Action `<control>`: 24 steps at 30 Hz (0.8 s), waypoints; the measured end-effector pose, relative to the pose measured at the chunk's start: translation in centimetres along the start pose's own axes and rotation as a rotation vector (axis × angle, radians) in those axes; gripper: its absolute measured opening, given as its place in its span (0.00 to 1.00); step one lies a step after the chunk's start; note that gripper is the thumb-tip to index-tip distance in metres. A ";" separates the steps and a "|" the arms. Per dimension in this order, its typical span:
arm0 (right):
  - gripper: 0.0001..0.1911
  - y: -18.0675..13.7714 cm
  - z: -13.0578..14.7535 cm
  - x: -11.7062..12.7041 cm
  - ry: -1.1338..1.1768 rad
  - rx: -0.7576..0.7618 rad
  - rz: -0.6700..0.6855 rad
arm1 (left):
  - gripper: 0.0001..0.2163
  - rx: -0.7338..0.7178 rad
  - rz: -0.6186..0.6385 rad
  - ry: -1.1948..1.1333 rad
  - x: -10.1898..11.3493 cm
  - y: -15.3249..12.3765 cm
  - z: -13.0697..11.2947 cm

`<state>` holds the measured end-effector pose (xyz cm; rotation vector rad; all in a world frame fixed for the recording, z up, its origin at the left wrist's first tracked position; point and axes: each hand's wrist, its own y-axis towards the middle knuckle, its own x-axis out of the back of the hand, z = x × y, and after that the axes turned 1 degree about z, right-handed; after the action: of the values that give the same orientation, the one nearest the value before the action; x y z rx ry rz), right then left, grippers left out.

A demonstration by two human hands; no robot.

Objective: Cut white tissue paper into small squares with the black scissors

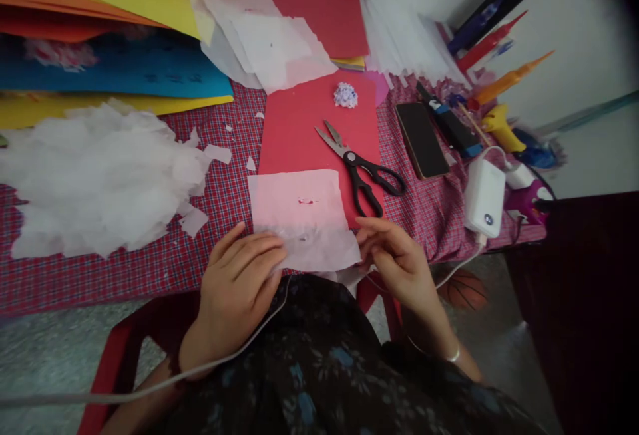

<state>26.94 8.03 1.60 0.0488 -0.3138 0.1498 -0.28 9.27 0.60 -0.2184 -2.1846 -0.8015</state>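
A thin white tissue sheet [302, 219] lies over the near end of a red card sheet [309, 122], hanging past the table's front edge. My left hand [239, 289] grips its near left edge, fingers curled over the paper. At the sheet's near right corner my right hand [399, 259] pinches the tissue between thumb and fingers. Black-handled scissors [357, 165] lie on the red card just beyond my right hand, blades half apart. A small crumpled white tissue flower [345, 95] sits at the card's far end.
A heap of white tissue scraps [94, 179] fills the left of the checked tablecloth [224, 189]. Coloured card sheets [110, 69] and more tissue [269, 42] are stacked behind. To the right are a dark phone [422, 139], a white power bank [484, 199], glue guns and pens.
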 end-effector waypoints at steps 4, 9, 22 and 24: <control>0.35 -0.2 1.2 0.0 -0.356 0.180 -0.089 | 0.10 0.024 0.052 -0.055 1.5 0.3 -0.7; 0.39 0.6 2.2 -0.1 -0.520 0.248 0.232 | 0.09 0.028 0.136 -0.103 2.6 0.9 -1.6; 0.43 3.6 2.0 0.2 -0.347 0.196 0.218 | 0.05 0.388 0.088 -0.126 2.6 5.2 -0.8; 0.34 3.9 1.6 -0.6 -0.398 0.184 0.015 | 0.04 0.398 0.078 -0.095 2.1 5.6 -0.5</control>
<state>25.30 11.64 3.05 0.2603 -0.6969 0.1840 0.81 13.21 5.03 -0.1409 -2.3562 -0.3066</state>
